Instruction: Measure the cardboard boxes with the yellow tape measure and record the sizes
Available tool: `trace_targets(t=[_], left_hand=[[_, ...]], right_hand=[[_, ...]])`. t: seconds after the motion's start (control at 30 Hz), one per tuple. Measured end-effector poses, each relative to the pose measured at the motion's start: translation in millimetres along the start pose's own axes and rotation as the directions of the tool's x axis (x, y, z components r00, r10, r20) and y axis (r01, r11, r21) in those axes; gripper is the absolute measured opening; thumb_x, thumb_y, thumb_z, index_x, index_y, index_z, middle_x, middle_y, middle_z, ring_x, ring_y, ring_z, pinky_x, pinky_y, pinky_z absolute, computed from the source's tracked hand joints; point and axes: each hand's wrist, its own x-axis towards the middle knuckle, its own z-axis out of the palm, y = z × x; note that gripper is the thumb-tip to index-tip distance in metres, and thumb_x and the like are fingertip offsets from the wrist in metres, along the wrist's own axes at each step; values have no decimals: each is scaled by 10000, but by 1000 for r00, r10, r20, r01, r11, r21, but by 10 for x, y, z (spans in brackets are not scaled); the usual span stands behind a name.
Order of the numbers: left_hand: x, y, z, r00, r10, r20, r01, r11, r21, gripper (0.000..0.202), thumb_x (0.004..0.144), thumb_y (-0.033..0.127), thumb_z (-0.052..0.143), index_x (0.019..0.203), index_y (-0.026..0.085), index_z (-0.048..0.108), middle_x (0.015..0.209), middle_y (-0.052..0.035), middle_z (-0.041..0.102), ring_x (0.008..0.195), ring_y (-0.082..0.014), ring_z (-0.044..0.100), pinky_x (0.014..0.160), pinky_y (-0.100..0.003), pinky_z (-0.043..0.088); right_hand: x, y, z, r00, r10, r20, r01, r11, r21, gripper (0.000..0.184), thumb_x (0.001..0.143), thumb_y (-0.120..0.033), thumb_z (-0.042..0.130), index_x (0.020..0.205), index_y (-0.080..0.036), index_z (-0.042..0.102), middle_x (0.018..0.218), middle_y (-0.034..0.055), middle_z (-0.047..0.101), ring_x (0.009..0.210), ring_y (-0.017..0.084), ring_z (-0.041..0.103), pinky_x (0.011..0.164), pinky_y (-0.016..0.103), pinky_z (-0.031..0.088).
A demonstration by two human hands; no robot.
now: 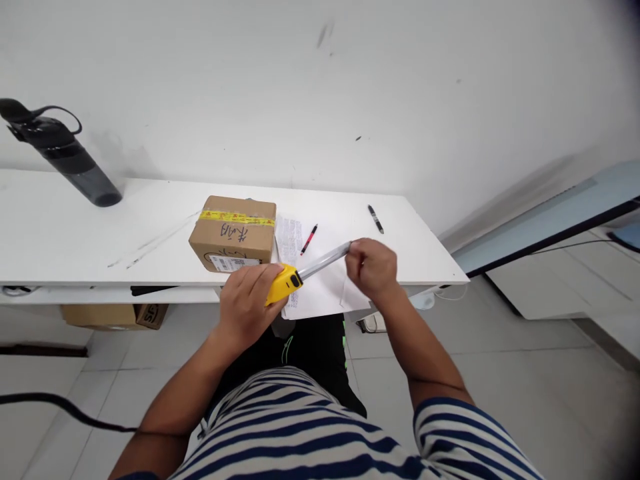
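Note:
My left hand (247,300) is closed around the yellow handle of a utility knife (287,280). Its long grey blade section (325,260) reaches up and right to my right hand (371,267), whose fingers pinch the far tip. Both hands hover over the front edge of a white table (100,233). Just behind my left hand sits a small cardboard box (234,233) sealed with yellow tape and marked with handwriting. White papers (320,280) lie under the knife.
A red pen (309,239) and a black pen (375,219) lie on the papers and table. A dark water bottle (63,153) stands at the far left. A cardboard box (115,315) sits under the table. A black cable (60,407) crosses the tiled floor.

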Motion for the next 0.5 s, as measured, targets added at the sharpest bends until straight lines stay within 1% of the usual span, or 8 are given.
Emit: trace_targets(t=[0.07, 0.13, 0.23, 0.3, 0.37, 0.43, 0.47, 0.5], left_hand=[[4, -27, -7, 999, -30, 21, 31, 999, -30, 254, 888, 307, 639, 1127, 222, 659, 1039, -78, 757, 936, -223, 697, 860, -353, 509], [4, -37, 5, 996, -67, 57, 71, 994, -79, 257, 883, 339, 651, 1112, 221, 660, 1034, -80, 754, 938, -226, 693, 855, -353, 515], [-19, -25, 45, 974, -183, 129, 207, 957, -204, 293, 868, 405, 677, 1090, 214, 662, 1026, -75, 744, 952, -223, 679, 866, -349, 525], [-56, -19, 85, 935, -303, 182, 349, 875, -336, 343, 844, 436, 699, 1098, 207, 663, 1052, -72, 730, 977, -219, 668, 891, -348, 528], [-108, -25, 138, 857, -430, 283, 515, 708, -483, 420, 814, 473, 722, 1131, 205, 659, 1074, -64, 717, 972, -209, 665, 882, -338, 539], [-162, -33, 201, 758, -496, 423, 642, 452, -619, 538, 757, 532, 761, 1162, 197, 647, 1055, -57, 713, 921, -198, 669, 830, -324, 555], [-183, -30, 233, 722, -496, 483, 666, 308, -680, 606, 716, 564, 786, 1169, 190, 639, 1038, -56, 713, 893, -195, 672, 804, -320, 561], [-198, -19, 262, 703, -478, 526, 661, 167, -731, 669, 672, 590, 810, 1170, 181, 631, 1024, -59, 714, 872, -193, 676, 786, -319, 566]], right_hand=[[25, 130, -74, 992, 119, -33, -120, 992, -31, 169, 909, -250, 467, 809, -242, 603, 669, 37, 637, 607, 187, 576, 614, 328, 460], [48, 180, -115, 983, 171, -61, -172, 985, -23, 171, 935, -300, 456, 874, -239, 604, 671, 36, 627, 594, 188, 573, 612, 340, 470], [135, 120, -118, 978, 163, -133, -158, 986, 45, 202, 971, -369, 442, 1024, -243, 590, 661, 17, 593, 540, 170, 535, 567, 339, 457], [236, 32, -97, 968, 136, -209, -111, 986, 125, 295, 984, -453, 438, 1188, -263, 534, 686, 5, 579, 514, 159, 510, 531, 334, 441], [327, -77, -49, 949, 134, -286, -64, 968, 241, 451, 987, -559, 395, 1356, -300, 411, 760, 11, 596, 522, 155, 515, 521, 333, 444], [348, -214, 42, 921, 184, -345, -42, 924, 381, 530, 989, -616, 322, 1439, -336, 306, 865, 36, 621, 563, 159, 550, 536, 333, 465], [316, -295, 106, 911, 222, -348, -42, 889, 457, 537, 991, -623, 302, 1453, -350, 289, 924, 50, 630, 602, 164, 578, 556, 336, 482], [254, -384, 179, 908, 260, -329, -48, 845, 533, 535, 990, -625, 302, 1457, -363, 291, 981, 64, 634, 655, 174, 610, 583, 344, 503]])
